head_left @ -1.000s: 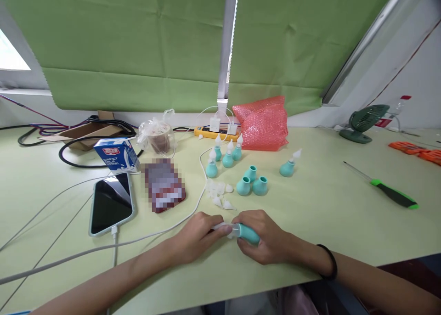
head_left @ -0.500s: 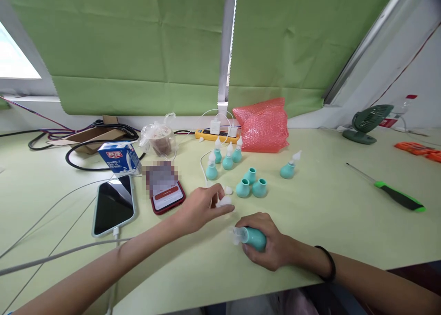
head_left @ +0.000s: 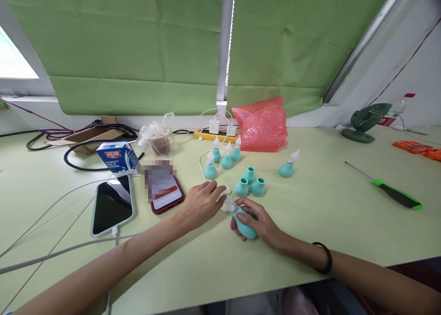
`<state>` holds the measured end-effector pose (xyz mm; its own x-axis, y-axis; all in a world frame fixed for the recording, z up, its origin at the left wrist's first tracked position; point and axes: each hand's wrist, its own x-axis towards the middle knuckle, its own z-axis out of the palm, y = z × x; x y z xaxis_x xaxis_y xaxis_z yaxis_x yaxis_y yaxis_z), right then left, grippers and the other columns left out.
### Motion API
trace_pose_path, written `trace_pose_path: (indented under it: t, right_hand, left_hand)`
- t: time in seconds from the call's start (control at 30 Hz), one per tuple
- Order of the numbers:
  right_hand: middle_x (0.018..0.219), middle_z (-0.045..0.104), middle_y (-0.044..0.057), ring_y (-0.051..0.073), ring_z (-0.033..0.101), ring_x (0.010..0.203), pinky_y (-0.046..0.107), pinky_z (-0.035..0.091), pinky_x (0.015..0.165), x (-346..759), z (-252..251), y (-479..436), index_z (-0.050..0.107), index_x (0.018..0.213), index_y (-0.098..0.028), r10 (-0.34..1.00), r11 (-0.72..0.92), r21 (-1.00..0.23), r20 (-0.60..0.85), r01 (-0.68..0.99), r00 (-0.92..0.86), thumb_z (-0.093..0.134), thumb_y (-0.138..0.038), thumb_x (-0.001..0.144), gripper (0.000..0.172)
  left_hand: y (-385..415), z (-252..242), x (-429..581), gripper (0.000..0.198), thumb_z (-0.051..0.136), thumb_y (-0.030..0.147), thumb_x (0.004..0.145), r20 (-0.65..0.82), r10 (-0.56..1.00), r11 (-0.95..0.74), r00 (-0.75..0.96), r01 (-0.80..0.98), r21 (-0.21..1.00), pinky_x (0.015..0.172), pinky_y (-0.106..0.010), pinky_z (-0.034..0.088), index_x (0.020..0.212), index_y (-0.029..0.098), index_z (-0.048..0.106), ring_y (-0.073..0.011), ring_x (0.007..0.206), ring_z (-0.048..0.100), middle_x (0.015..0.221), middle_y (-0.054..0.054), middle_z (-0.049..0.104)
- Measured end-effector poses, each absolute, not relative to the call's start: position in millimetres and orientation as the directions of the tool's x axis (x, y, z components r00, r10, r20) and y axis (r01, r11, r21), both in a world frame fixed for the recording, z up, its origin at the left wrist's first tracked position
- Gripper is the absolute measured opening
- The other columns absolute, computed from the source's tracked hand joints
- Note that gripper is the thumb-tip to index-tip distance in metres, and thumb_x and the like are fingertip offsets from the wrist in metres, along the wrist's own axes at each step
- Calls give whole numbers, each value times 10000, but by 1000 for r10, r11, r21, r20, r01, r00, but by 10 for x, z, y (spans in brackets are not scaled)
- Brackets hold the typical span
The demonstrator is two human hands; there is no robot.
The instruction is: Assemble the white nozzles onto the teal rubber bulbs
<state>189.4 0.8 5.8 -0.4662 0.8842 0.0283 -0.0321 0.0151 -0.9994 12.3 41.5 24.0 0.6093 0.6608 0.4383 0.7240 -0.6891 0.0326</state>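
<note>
Here, teal bulb [head_left: 247, 231] in right fingers [head_left: 248, 220], room before table edge [head_left: 268, 288]

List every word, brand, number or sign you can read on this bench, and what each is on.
"SWEET MILK DRINK": on the blue carton.
Red logo on that carton: characters too blurred to read.
Red-cased phone: screen text too small, partly pixelated.
Bottle label: unreadable.
Teal bulb in the right hand: no text visible.
</note>
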Motion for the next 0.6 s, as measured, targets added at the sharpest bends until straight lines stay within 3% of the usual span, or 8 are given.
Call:
trace_pose_path:
  t: [0.1, 0.27, 0.6]
  right_hand:
    - [613, 571, 14, 96, 498, 449, 215, 392, 420, 1880, 60, 37, 408, 838, -168, 873, -85, -996, -61, -27, -484, 460, -417, 783, 260]
    - [536, 586, 3, 83, 471, 362, 181, 356, 362, 1860, 67, 48, 411, 800, -168, 856, -157, -987, -153, 33, -494, 489, -437, 755, 284]
    - [491, 566, -17, 77, 423, 331, 173, 310, 331, 1839, 53, 28, 384, 738, -183, 861, -173, -981, -194, 87, -471, 499, -471, 734, 310]
  left_hand:
    - [307, 225, 26, 175, 398, 191, 824, 639, 585, -742, 499, 647, 175, 570, -241, 427, 932, 134, 522, -131, 643, 518, 723, -52, 559]
    - [193, 198, 9, 257, 513, 229, 779, 670, 396, -859, 628, 512, 28, 614, -300, 442, 1024, 151, 529, -180, 755, 459, 853, -94, 541]
    - [170, 144, 58, 123, 455, 76, 801, 657, 265, -874, 706, 464, -147, 604, -299, 444, 846, 74, 570, -190, 768, 419, 810, -104, 553]
